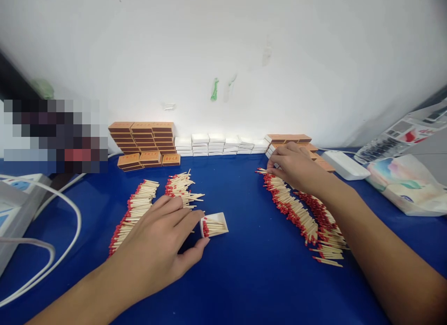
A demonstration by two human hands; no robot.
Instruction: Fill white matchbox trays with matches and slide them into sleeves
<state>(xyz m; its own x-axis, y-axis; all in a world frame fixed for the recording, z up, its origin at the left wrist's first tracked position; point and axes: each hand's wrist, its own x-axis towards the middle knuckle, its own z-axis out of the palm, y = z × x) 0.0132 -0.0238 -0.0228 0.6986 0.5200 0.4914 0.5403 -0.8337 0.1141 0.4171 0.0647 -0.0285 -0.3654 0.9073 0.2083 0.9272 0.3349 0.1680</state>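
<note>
Your left thumb and index finger bracket the left end of a white matchbox tray, though you cannot tell from here whether they pinch it; red-headed matches lie inside, heads toward your left hand. Your right hand has its fingertips drawn together at the far end of the right inner match row, but whether they grasp any matches is hidden. Your right forearm covers part of the right outer match row, and your left hand hides portions of the two left match rows. Beyond, along the wall, you have white trays between the left matchbox stack and the right matchbox stack; the orange faces of the front matchboxes carry dark characters too small to read. At your right sit a white plastic case, a pastel tissue pack with an illegible dark oval logo, and a clear printed packet. White cables loop over the blue tabletop at your left.
</note>
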